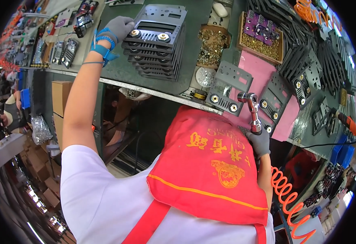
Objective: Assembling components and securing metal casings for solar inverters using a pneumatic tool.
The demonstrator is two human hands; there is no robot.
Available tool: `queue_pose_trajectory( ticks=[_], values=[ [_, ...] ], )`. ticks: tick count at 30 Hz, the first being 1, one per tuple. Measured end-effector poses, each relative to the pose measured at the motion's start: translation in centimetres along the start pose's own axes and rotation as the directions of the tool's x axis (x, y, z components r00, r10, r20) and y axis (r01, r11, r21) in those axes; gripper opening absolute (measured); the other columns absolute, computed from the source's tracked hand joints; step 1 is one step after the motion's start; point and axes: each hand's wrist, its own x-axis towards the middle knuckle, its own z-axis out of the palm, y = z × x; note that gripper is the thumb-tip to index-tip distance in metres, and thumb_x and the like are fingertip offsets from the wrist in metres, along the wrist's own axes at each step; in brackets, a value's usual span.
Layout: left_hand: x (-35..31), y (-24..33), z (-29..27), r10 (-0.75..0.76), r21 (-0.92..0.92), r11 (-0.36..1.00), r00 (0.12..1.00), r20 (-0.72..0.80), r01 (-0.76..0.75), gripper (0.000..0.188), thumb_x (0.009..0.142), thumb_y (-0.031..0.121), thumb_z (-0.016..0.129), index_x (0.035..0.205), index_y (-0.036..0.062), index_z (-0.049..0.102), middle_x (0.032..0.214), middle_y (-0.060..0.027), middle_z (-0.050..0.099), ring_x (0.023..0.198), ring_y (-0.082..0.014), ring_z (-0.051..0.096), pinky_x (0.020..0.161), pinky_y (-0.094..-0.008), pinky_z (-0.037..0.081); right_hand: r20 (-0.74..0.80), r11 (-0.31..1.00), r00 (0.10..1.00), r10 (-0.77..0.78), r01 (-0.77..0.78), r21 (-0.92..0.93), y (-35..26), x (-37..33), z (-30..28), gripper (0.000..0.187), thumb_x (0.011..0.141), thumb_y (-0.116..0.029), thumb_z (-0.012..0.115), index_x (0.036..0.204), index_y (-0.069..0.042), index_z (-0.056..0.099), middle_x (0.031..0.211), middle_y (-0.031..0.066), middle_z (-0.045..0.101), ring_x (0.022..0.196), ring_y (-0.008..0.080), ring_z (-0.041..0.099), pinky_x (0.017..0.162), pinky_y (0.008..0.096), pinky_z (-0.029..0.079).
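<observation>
My left hand [120,28], in a grey glove with a blue wrist strap, has its fingers curled at the left edge of the top metal plate [157,25]. That dark, slotted plate carries two brass-coloured nuts and lies on a stack of similar plates [155,67]. In my gloved right hand [260,143] is a chrome air ratchet wrench [254,114], gripped by its lower end, its head pointing up. Beside that head lies a loose plate [231,83] with two nuts. Another plate with nuts [276,97] rests to its right on a pink sheet [254,67].
A tray of small brass parts [212,45] and a wooden box [281,51] bearing a purple circuit board [260,27] stand farther back. Many dark plates [332,57] are piled at right. An orange coiled hose [285,195] hangs below the bench. An orange-handled tool [346,123] lies far right.
</observation>
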Motion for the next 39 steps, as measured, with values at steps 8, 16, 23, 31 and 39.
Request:
queue_pose_trajectory(
  ticks=[8,16,23,31,39],
  values=[
    [-1.4,7.3,-1.6,0.058,0.210,0.977,0.980,-0.193,-0.017,0.034,0.095,0.031,0.049,0.102,0.0015,0.065,0.079,-0.0156,0.067,0.072,-0.0318,0.065,0.069,-0.0399,0.051,-0.073,0.967,0.997,0.037,-0.054,-0.247,2.0,-1.5,0.9,0.035,0.072,-0.031,0.069,0.094,-0.004,0.064,0.085,0.0175,0.067,0.080,0.0335,0.066,0.073,0.0393,0.049],
    [-10.1,20.7,25.1,-0.030,-0.356,0.931,0.988,0.151,0.082,0.032,0.095,0.029,0.047,0.108,0.0016,0.055,0.098,-0.0265,0.063,0.093,-0.0427,0.061,0.080,-0.0513,0.049,-0.077,0.909,0.996,0.055,-0.082,-0.409,2.4,-1.0,2.7,0.038,0.074,-0.038,0.067,0.101,-0.011,0.065,0.095,0.0182,0.067,0.092,0.0391,0.062,0.078,0.0449,0.049],
    [-9.8,21.1,28.7,0.071,-0.411,0.911,0.979,0.193,0.015,0.029,0.097,0.028,0.043,0.107,0.0009,0.050,0.083,-0.0279,0.063,0.078,-0.0451,0.062,0.069,-0.0533,0.048,-0.078,0.865,0.996,0.041,-0.075,-0.495,3.2,0.0,2.5,0.037,0.076,-0.030,0.066,0.107,-0.010,0.065,0.097,0.0182,0.067,0.093,0.0388,0.062,0.079,0.0447,0.049],
    [-11.2,22.8,27.8,-0.013,-0.667,0.745,0.999,-0.046,-0.022,0.029,0.095,0.024,0.046,0.103,-0.0024,0.053,0.083,-0.0289,0.062,0.081,-0.0482,0.058,0.069,-0.0522,0.047,-0.060,0.945,0.997,0.052,-0.069,-0.320,5.4,0.4,3.4,0.038,0.072,-0.028,0.070,0.105,-0.008,0.066,0.094,0.0185,0.068,0.093,0.0368,0.064,0.078,0.0414,0.050],
    [-12.8,23.4,27.6,-0.154,-0.700,0.707,0.988,-0.006,0.105,0.026,0.096,0.025,0.044,0.096,0.0010,0.054,0.078,-0.0261,0.062,0.077,-0.0459,0.060,0.067,-0.0520,0.047,-0.075,0.946,0.995,0.065,-0.086,-0.313,6.1,0.9,3.4,0.039,0.070,-0.027,0.072,0.104,-0.007,0.067,0.094,0.0195,0.068,0.092,0.0366,0.065,0.078,0.0409,0.050]
  ],
)
